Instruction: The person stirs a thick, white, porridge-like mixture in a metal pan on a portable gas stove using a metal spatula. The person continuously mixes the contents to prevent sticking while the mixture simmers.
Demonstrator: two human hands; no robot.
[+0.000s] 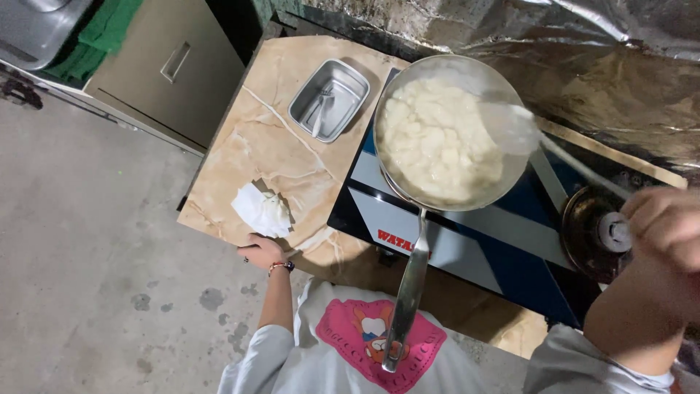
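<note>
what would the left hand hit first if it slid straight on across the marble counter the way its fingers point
Most likely the crumpled white paper tissue, lying just beyond the left hand that rests on the edge of the beige marble-patterned counter. Farther along that line sits the rectangular steel tray, though the exact heading is hard to judge.

A person's right hand holds a long spoon over a steel pan of white mash on a blue stove. The left hand rests on the marble tabletop edge beside a crumpled tissue; a small steel tray sits nearby.
</note>
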